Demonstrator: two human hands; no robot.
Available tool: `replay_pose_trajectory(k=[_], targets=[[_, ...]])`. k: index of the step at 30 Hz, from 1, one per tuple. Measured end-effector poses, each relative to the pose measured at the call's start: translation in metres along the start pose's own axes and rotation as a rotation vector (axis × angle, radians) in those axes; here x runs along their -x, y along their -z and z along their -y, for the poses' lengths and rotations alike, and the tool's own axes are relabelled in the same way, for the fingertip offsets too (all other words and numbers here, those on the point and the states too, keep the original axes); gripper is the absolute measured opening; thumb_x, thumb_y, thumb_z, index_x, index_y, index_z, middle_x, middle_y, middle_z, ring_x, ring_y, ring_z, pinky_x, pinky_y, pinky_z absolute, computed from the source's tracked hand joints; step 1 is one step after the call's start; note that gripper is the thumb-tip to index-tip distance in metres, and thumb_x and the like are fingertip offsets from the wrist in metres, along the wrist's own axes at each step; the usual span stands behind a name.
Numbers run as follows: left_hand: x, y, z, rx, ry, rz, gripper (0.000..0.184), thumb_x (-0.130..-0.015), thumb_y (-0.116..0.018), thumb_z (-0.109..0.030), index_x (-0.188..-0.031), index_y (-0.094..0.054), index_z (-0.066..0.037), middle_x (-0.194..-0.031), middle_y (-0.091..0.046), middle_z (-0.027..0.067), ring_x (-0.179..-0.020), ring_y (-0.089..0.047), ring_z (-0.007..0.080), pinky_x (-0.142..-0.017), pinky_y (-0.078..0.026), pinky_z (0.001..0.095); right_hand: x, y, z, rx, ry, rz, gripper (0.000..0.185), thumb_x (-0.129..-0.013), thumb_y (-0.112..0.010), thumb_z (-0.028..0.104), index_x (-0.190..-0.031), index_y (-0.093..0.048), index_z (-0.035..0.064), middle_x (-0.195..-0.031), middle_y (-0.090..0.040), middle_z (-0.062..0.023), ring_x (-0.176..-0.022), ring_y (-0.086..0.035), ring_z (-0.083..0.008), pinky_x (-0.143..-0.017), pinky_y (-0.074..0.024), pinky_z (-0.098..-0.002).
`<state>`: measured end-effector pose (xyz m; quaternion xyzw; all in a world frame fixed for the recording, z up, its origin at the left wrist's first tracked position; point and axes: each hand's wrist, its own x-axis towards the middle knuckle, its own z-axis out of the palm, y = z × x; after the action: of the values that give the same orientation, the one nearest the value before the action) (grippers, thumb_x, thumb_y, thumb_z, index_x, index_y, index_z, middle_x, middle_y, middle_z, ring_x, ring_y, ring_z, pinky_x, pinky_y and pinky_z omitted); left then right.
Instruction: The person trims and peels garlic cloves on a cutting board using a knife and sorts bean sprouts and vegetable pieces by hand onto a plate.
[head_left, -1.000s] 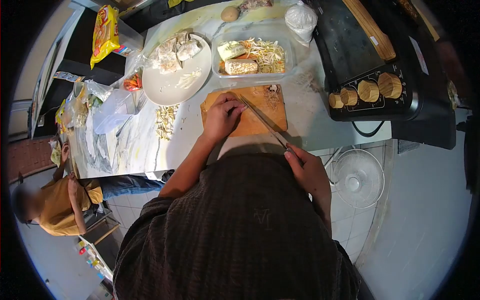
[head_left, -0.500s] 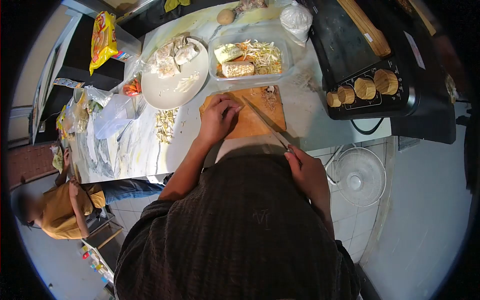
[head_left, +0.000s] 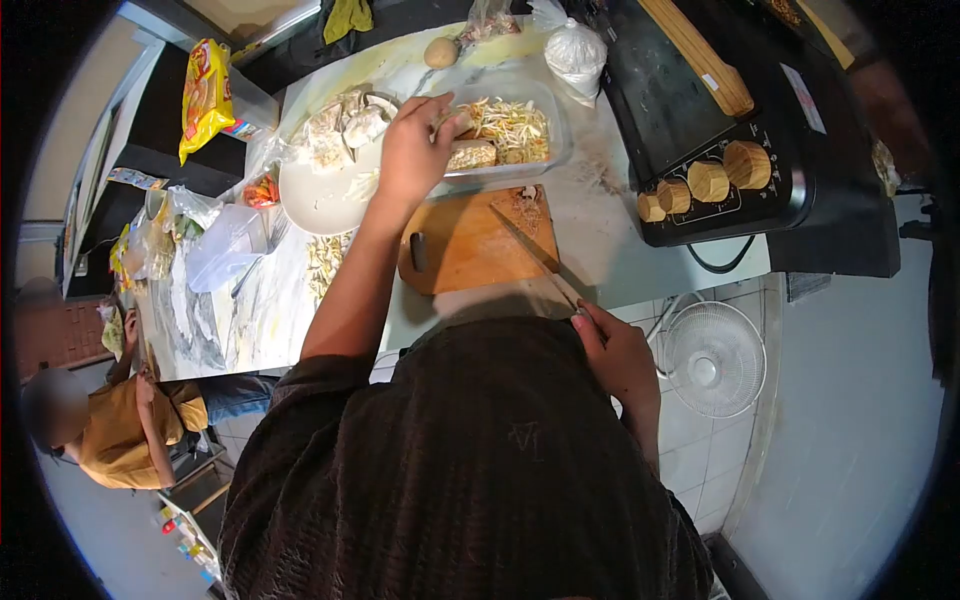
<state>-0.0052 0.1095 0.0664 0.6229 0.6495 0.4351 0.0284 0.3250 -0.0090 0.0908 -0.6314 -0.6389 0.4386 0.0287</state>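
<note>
My left hand [head_left: 415,145] reaches over the left end of a clear plastic container [head_left: 562,140], thumb and fingers apart. It covers the spot where a pale vegetable piece lay; whether it touches that piece I cannot tell. Bean sprouts [head_left: 515,125] and a block of tempeh [head_left: 472,155] lie in the container. My right hand [head_left: 615,350] is closed round the handle of a knife [head_left: 535,255]. The blade points away from me, its tip over a wooden cutting board [head_left: 470,240]. Small brown scraps [head_left: 528,208] sit at the board's far right corner.
A plate [head_left: 310,200] with pale food stands left of the container. Chopped pieces [head_left: 325,262] lie on the marble counter. An electric griddle [head_left: 690,190] with wooden knobs is at right, a fan [head_left: 710,360] below. Another person [head_left: 125,430] is at far left.
My left hand has left the cutting board and moved forward to the container's left end. My right hand still holds the knife over the board, nearly in the same place.
</note>
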Motion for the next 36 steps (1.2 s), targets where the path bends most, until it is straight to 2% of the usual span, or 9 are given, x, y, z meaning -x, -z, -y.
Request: replay_pose_trajectory(k=[3,12,15,17,20,22,27,33,36], targets=[[0.013,0.025,0.008,0.032,0.154,0.039,0.021,-0.091,-0.074,-0.015,-0.108,-0.075,-0.002,-0.092,-0.070,0.0114,-0.069,-0.061,0.0196,-0.066,-0.051,0.0318,-0.001,-0.002,-0.005,-0.041,0.022,-0.010,0.043,-0.100,-0.063,0.037,-0.131,-0.067,0.0078,-0.110,-0.074,-0.0224,-0.102,-0.073,-0.0313,-0.088,-0.0536,-0.0367],[0.103,0.128,0.097,-0.139,0.466,-0.011,0.025,-0.094,-0.073,-0.022,-0.106,-0.075,0.000,-0.086,-0.073,0.0113,-0.067,-0.056,0.0134,-0.065,-0.049,0.0292,-0.012,-0.006,-0.002,-0.113,0.107,0.052,0.039,-0.100,-0.064,0.031,-0.130,-0.068,0.0062,-0.094,-0.075,-0.0146,-0.084,-0.067,-0.0137,-0.080,-0.0512,-0.0289],[0.142,0.154,0.114,-0.320,0.543,0.128,0.022,-0.090,-0.072,-0.018,-0.104,-0.074,-0.002,-0.093,-0.074,0.0148,-0.071,-0.065,0.0249,-0.069,-0.052,0.0349,-0.016,-0.003,0.008,-0.075,0.112,0.081,0.039,-0.100,-0.064,0.030,-0.130,-0.068,0.0060,-0.088,-0.073,-0.0109,-0.080,-0.063,-0.0126,-0.077,-0.0504,-0.0283],[0.167,0.160,0.117,-0.353,0.555,0.158,0.020,-0.088,-0.072,-0.016,-0.103,-0.074,-0.002,-0.096,-0.074,0.0150,-0.074,-0.067,0.0285,-0.070,-0.053,0.0363,-0.017,0.002,0.018,-0.039,0.074,0.117,0.043,-0.099,-0.062,0.040,-0.129,-0.068,0.0100,-0.105,-0.074,-0.0212,-0.102,-0.072,-0.0384,-0.087,-0.0547,-0.0416],[0.189,0.164,0.113,-0.331,0.618,0.230,0.019,-0.085,-0.073,-0.015,-0.099,-0.075,-0.002,-0.095,-0.073,0.0160,-0.080,-0.068,0.0315,-0.074,-0.054,0.0393,-0.024,-0.004,0.009,-0.062,0.130,0.102,0.043,-0.098,-0.062,0.040,-0.130,-0.068,0.0105,-0.104,-0.074,-0.0212,-0.101,-0.072,-0.0379,-0.086,-0.0546,-0.0414],[0.195,0.160,0.108,-0.371,0.414,0.184,0.018,-0.082,-0.075,-0.014,-0.096,-0.075,-0.003,-0.092,-0.071,0.0167,-0.083,-0.068,0.0332,-0.078,-0.054,0.0417,-0.025,-0.001,0.012,-0.050,0.149,0.099,0.044,-0.098,-0.062,0.040,-0.131,-0.067,0.0111,-0.103,-0.074,-0.0210,-0.100,-0.072,-0.0377,-0.086,-0.0545,-0.0414],[0.194,0.129,0.096,-0.493,0.546,0.060,0.019,-0.081,-0.077,-0.022,-0.086,-0.076,-0.004,-0.085,-0.070,0.0166,-0.082,-0.066,0.0360,-0.077,-0.052,0.0458,-0.030,0.000,0.017,-0.029,0.091,0.102,0.043,-0.098,-0.063,0.041,-0.126,-0.070,0.0100,-0.101,-0.075,-0.0198,-0.095,-0.073,-0.0377,-0.083,-0.0544,-0.0417],[0.194,0.114,0.101,-0.675,0.591,0.057,0.025,-0.085,-0.075,-0.027,-0.089,-0.078,-0.003,-0.089,-0.072,0.0182,-0.083,-0.069,0.0361,-0.077,-0.055,0.0451,-0.039,-0.007,0.009,0.169,0.163,0.015,0.033,-0.095,-0.069,0.039,-0.107,-0.073,0.0089,-0.089,-0.073,-0.0177,-0.085,-0.071,-0.0378,-0.075,-0.0534,-0.0437],[0.196,0.113,0.106,-0.611,0.697,0.078,0.024,-0.086,-0.071,-0.028,-0.088,-0.077,-0.005,-0.090,-0.072,0.0165,-0.086,-0.065,0.0370,-0.080,-0.051,0.0475,-0.050,-0.020,-0.010,0.199,0.387,-0.131,0.028,-0.093,-0.072,0.035,-0.106,-0.072,0.0101,-0.092,-0.070,-0.0154,-0.085,-0.069,-0.0369,-0.072,-0.0525,-0.0443]])
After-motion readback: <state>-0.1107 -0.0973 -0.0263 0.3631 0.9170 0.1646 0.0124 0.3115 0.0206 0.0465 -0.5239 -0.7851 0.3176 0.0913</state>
